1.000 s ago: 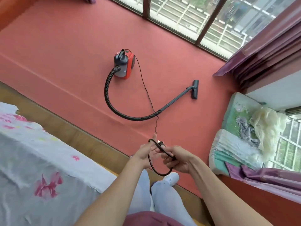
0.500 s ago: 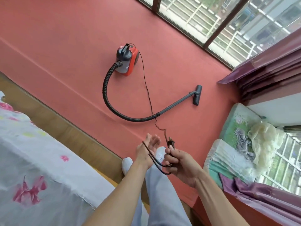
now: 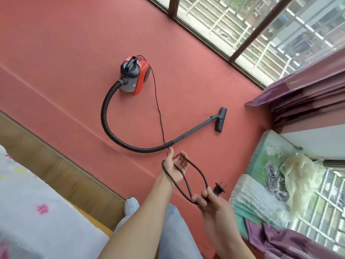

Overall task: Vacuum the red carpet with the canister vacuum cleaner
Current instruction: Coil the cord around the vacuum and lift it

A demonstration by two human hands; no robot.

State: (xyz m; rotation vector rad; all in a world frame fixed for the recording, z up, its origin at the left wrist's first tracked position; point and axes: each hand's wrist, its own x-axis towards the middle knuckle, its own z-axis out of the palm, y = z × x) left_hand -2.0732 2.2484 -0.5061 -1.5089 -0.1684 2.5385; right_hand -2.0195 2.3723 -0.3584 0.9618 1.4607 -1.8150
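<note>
Out on the red carpet (image 3: 56, 43) sits the vacuum (image 3: 134, 75); left hand (image 3: 176, 166) lies spread under cord (image 3: 203, 175) loops, right hand (image 3: 208, 200) pinches it by the plug (image 3: 219, 189) (a hasty tug could knot them).

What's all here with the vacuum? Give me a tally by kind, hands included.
Canister vacuum cleaner: 1
Hose: 1
Wand: 1
Floor nozzle: 1
Power cord: 1
Plug: 1
Hands: 2, left hand and right hand
Total: 8
</note>
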